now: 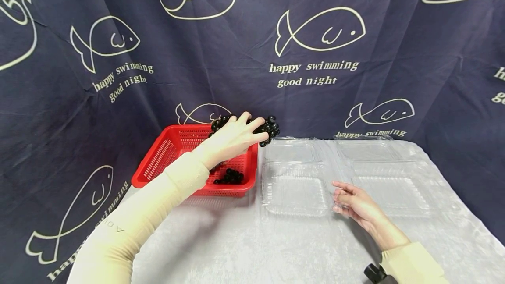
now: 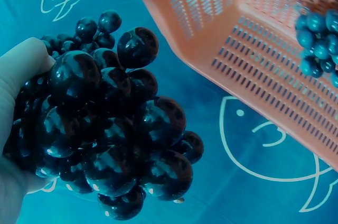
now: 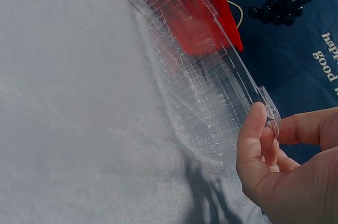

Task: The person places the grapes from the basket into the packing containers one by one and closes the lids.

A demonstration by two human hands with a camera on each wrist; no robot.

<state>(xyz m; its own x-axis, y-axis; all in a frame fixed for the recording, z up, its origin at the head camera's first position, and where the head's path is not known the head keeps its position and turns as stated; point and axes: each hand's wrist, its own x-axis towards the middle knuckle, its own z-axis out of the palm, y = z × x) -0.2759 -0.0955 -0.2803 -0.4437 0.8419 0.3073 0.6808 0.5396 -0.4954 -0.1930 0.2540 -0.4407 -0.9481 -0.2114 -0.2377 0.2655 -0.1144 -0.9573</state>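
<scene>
In the head view my left hand (image 1: 240, 135) grips a bunch of dark grapes (image 2: 111, 129) above the right rim of a red perforated basket (image 1: 158, 157). The bunch hangs outside the basket wall in the left wrist view, its round berries spreading past the fingers. A smaller bunch of grapes (image 1: 230, 176) lies inside the basket. My right hand (image 1: 360, 207) is at the right side of an open clear plastic container (image 1: 293, 211). In the right wrist view, thumb and fingers bend around the corner of its rim.
A second open clear container (image 1: 398, 207) sits to the right, its lid folded back. A whitish cloth covers the table (image 1: 244, 249). Behind it hangs a dark blue curtain (image 1: 252, 56) printed with fish and lettering.
</scene>
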